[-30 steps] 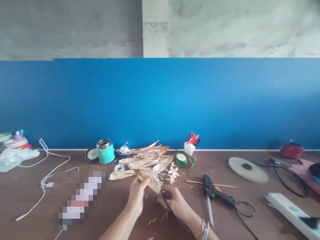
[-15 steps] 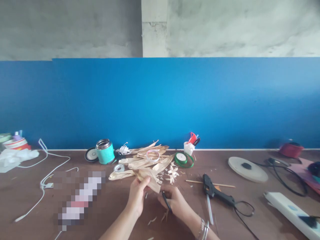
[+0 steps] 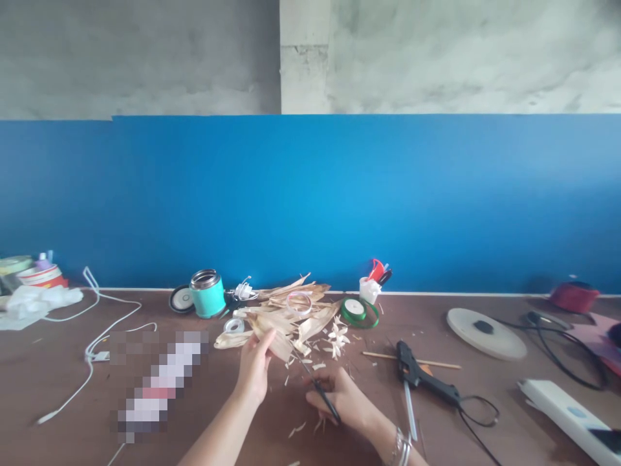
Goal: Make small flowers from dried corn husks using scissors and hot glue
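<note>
Between the thumb and fingers of my left hand is a dry corn husk, its wide end pointing to the lower right. My right hand grips a pair of dark-handled scissors; their blades reach up and left to the husk's edge. Whether the blades touch the husk I cannot tell. Behind the hands lies a pile of dry husks with a pale ribbon roll on top. Pale cut husk flowers lie right of the pile, with scraps scattered around.
On the right are a black glue gun, a wooden stick, a round pale disc and a white power strip. A turquoise flask, green ribbon and white cup stand behind. White cables run across the left.
My left hand has moved slightly left and up with the husk. The scissors have turned so their blades now show, and my right hand sits a little lower and farther right.
</note>
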Demonstrator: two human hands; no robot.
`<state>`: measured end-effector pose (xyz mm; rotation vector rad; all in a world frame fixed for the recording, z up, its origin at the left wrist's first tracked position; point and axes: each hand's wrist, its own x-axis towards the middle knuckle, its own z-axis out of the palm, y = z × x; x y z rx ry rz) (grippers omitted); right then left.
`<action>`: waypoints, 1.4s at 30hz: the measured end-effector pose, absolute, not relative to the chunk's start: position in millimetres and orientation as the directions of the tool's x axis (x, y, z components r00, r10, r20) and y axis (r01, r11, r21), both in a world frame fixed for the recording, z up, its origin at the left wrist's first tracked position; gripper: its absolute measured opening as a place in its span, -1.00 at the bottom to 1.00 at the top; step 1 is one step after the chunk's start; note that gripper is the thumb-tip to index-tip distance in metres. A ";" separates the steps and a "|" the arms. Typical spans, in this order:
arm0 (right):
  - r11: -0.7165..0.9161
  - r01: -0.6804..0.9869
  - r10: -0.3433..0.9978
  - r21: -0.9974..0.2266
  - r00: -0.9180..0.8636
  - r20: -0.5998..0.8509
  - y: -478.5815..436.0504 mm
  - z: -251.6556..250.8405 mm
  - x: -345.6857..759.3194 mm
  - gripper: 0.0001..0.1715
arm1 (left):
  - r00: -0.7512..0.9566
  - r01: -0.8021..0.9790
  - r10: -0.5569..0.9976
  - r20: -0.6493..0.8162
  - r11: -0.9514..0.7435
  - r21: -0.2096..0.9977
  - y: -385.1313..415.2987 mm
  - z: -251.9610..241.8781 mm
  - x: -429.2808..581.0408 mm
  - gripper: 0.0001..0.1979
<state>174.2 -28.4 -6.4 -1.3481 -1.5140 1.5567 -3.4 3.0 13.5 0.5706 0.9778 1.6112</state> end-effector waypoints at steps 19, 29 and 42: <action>-0.166 0.314 0.886 -0.935 -0.369 -0.281 -29.6 1.4 176.2 -0.67 | -0.057 -0.485 0.987 -0.148 0.103 0.868 4.9 15.7 -11.6 -0.76; -0.154 0.353 0.881 -0.923 -0.373 -0.290 -28.4 -2.8 178.8 -0.66 | -0.035 -0.462 0.985 -0.168 0.133 0.877 9.1 8.1 -15.3 -0.77; -0.149 0.373 0.874 -0.916 -0.384 -0.299 -29.3 0.2 179.5 -0.67 | -0.041 -0.443 0.979 -0.201 0.162 0.882 11.1 6.4 -17.0 -0.76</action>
